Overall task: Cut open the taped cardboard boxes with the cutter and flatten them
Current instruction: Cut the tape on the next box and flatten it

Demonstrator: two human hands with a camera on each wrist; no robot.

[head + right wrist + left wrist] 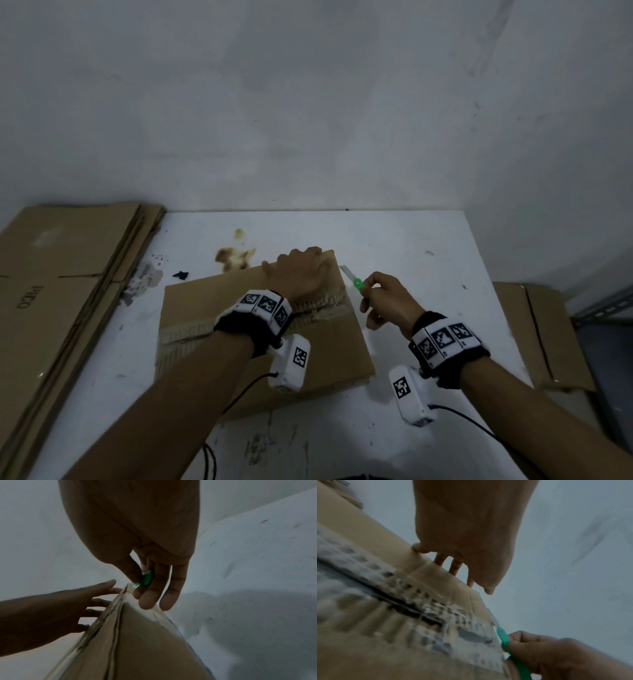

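Brown box [260, 346] crossed by pale, torn tape [191, 330]. Green-handled cutter [358, 283] with silver blade. White table [411, 246], stained brown and flecked dark. Black wristbands [251, 323] carrying black-and-white square markers. Plain brown flattened boxes [61, 274] left.

stained white table [411, 240]; cardboard box [205, 308], flattened cardboard [68, 274]

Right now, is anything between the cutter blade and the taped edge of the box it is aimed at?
Nothing visible. The cutter, held in the right hand, points at the box by its far right corner. The left hand rests on the top, left of the blade.
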